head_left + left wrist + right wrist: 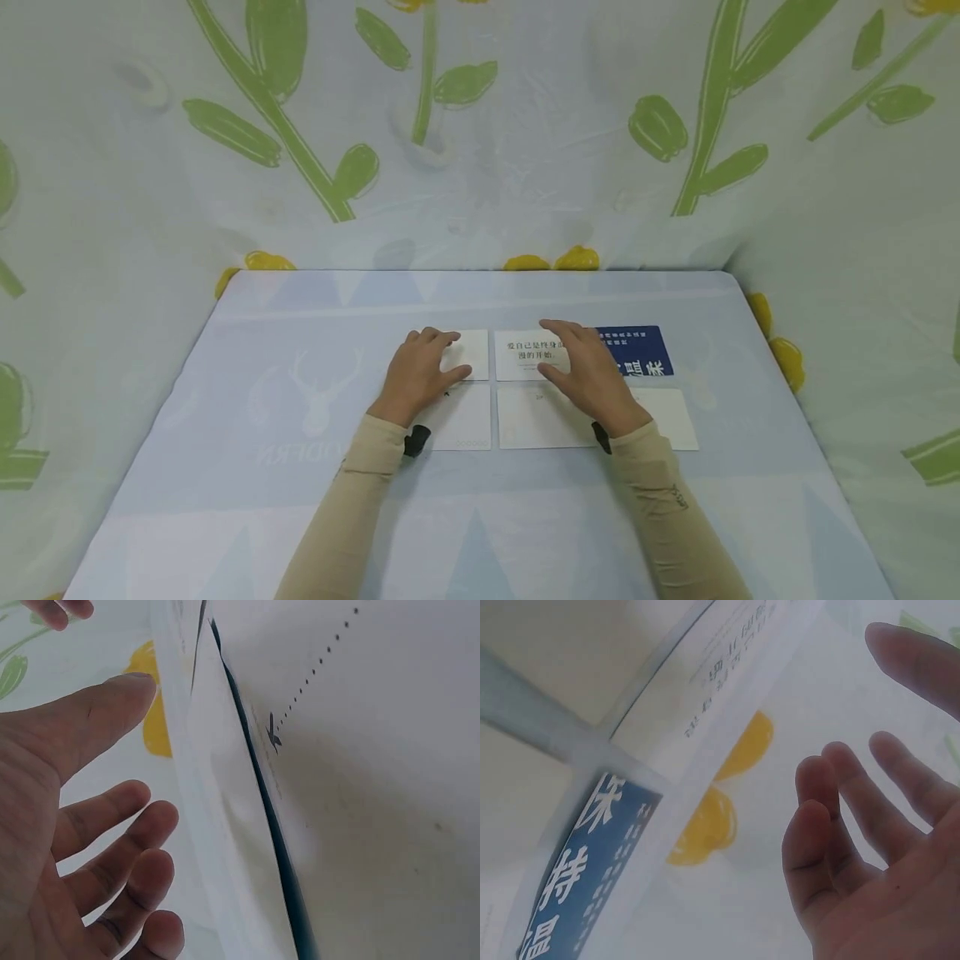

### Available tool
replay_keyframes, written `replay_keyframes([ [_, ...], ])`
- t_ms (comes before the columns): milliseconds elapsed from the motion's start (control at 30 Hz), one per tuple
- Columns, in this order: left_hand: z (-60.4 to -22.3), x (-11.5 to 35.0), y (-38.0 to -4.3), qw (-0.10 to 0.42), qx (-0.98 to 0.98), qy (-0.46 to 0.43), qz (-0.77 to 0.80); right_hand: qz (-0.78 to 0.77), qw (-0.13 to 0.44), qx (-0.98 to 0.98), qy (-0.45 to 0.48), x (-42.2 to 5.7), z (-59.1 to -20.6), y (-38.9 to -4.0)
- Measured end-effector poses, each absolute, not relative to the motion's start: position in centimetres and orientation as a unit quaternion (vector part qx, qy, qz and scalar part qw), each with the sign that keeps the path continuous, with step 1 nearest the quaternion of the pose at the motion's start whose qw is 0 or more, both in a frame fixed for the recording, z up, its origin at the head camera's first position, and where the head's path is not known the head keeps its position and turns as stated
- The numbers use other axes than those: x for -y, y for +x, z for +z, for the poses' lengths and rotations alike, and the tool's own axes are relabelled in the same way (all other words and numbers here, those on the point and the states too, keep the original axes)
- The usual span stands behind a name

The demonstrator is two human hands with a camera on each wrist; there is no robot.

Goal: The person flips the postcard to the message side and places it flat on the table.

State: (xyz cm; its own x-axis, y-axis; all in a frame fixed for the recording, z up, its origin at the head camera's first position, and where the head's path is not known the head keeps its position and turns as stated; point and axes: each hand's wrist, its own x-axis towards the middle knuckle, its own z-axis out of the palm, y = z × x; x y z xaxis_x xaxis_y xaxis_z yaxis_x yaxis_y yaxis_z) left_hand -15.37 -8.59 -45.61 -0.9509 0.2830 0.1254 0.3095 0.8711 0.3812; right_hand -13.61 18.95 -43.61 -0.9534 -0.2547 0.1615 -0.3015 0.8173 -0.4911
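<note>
Several cards lie in two rows on the table. My left hand (418, 375), relaxed with nothing held, is over the white upper left card (472, 343) and overlaps the white lower left card (468, 421). Above the upper middle card (517, 367), white with dark printed characters, is my right hand (588, 375), thumb and fingers spread apart. That hand partly hides the blue card (604, 859) with white characters at the upper right. The lower middle card (540, 421) is white, as is the lower right card (675, 417). In the left wrist view, dots and a small dark mark show on a card (390, 787).
A pale patterned cloth covers the table (225, 400). Behind it and at both sides hangs a white curtain (510, 183) with green stems and yellow flowers. Narrow gaps separate the cards. A black strap (417, 440) shows at the left wrist.
</note>
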Motion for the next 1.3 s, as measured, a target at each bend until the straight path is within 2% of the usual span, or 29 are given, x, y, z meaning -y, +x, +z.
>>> replay_keyframes([
  [500, -45.9, 6.8, -16.4, 0.009, 0.963, -0.190, -0.189, 0.256, 0.031, 0.958, 0.127, -21.2, -44.3, -13.6],
  [833, -46.3, 5.9, -17.0, 0.023, 0.961, -0.220, -0.166, 0.264, 0.014, 0.957, 0.120, -22.6, -44.6, -13.5],
  [1300, -46.4, 4.7, -17.4, -0.003, 0.958, -0.238, -0.159, 0.253, 0.002, 0.961, 0.113, -23.6, -45.0, -13.5],
])
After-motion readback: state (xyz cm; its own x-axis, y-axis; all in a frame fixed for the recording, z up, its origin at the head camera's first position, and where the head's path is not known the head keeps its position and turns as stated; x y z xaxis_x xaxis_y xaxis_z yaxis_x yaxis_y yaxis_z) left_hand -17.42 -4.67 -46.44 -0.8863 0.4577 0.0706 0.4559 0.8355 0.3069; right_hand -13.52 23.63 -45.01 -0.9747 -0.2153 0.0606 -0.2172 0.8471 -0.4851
